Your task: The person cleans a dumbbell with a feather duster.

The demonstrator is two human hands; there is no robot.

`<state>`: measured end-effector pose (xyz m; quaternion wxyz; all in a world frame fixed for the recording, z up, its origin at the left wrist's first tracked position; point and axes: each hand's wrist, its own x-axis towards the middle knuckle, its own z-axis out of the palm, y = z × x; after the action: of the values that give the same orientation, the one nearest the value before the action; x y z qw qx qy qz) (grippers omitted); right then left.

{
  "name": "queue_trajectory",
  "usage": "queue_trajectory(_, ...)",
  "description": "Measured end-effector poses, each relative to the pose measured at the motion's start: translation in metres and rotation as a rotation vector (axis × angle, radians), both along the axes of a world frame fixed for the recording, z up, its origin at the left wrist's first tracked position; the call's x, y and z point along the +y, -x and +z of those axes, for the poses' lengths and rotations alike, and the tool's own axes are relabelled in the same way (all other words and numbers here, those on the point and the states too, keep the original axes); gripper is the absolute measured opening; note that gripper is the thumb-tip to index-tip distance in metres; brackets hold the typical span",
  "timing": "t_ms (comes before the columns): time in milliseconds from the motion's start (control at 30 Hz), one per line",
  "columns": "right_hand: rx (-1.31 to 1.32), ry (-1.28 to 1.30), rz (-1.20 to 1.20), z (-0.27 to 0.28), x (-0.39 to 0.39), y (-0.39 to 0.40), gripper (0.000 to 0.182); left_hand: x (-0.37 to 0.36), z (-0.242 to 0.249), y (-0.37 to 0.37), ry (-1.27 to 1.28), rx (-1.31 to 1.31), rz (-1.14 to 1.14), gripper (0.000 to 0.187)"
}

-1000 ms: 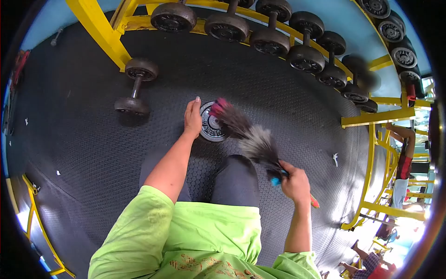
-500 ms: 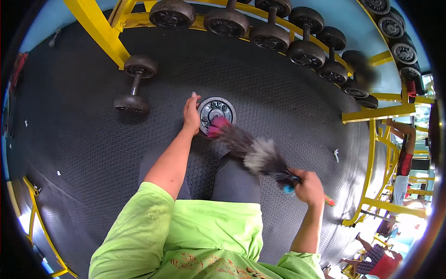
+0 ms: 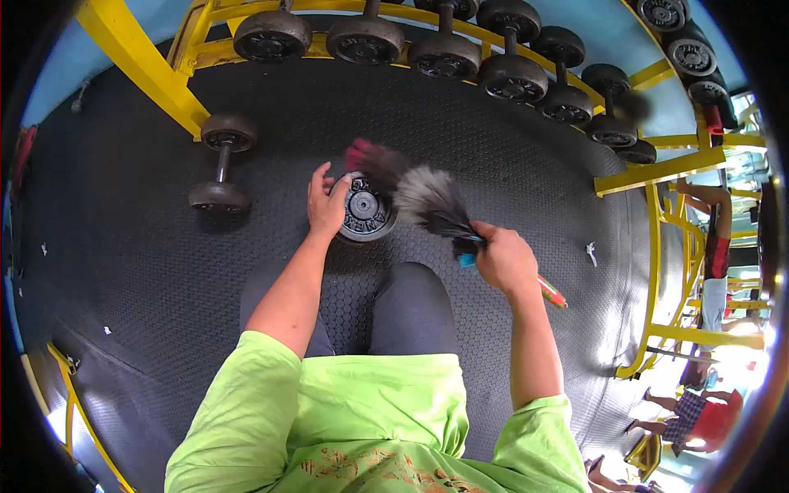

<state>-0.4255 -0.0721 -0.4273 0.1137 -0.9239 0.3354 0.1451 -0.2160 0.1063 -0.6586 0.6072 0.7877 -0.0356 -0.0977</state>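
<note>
Round grey weight (image 3: 367,220) on black rubber floor (image 3: 509,156), lettered face up. Left hand (image 3: 327,205) at its left rim, thumb over edge; firmness of that grip, cannot tell. Right hand's (image 3: 505,260) grip closed round feather duster (image 3: 423,195), plumes over weight's upper right. Dumbbell (image 3: 223,163) farther left, near yellow rack (image 3: 144,70)

Left hand (image 3: 326,207) spread, right hand (image 3: 507,260) curled

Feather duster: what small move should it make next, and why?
Probably draw the feather duster toward the body, across the face of the round weight: the pink tip reaches past the far rim, most of the face is uncovered, the right hand holds the duster, and the left hand is at the weight's left edge.
</note>
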Motion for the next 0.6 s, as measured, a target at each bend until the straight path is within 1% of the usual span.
queue_trajectory(33, 0.002, 0.001, 0.000, 0.000, -0.005, 0.008, 0.044, 0.001, -0.002, -0.001, 0.001, 0.002, 0.000, 0.060)
queue_trajectory(100, 0.048, 0.009, 0.010, 0.001, -0.012, 0.028, 0.044, 0.000, -0.006, -0.003, -0.021, 0.135, -0.063, 0.054)
queue_trajectory(133, 0.076, 0.014, -0.008, 0.005, -0.012, 0.036, 0.043, -0.001, -0.002, -0.003, -0.020, 0.137, -0.061, 0.054)
queue_trajectory(200, 0.119, 0.018, -0.006, 0.016, -0.008, 0.050, 0.043, -0.003, 0.002, -0.002, -0.062, 0.091, -0.083, 0.045)
queue_trajectory(233, 0.161, 0.022, -0.007, 0.018, -0.006, 0.057, 0.042, -0.004, 0.002, -0.002, -0.065, 0.091, -0.084, 0.045)
queue_trajectory(300, 0.165, 0.043, 0.006, 0.020, -0.001, 0.067, 0.041, -0.005, 0.004, -0.003, -0.019, 0.112, -0.082, 0.039)
queue_trajectory(367, 0.239, 0.015, 0.011, 0.039, 0.010, 0.064, 0.039, -0.005, 0.008, -0.002, -0.015, 0.125, -0.086, 0.039)
queue_trajectory(400, 0.235, 0.015, 0.011, 0.044, 0.015, 0.060, 0.039, -0.005, 0.007, -0.003, -0.006, 0.139, -0.090, 0.040)
queue_trajectory(533, 0.258, -0.014, 0.123, 0.055, 0.022, 0.046, 0.038, -0.003, 0.006, -0.009, -0.024, 0.151, -0.127, 0.040)
queue_trajectory(600, 0.253, -0.025, 0.169, 0.054, 0.018, 0.047, 0.038, 0.000, 0.009, -0.016, 0.047, 0.315, -0.203, 0.045)
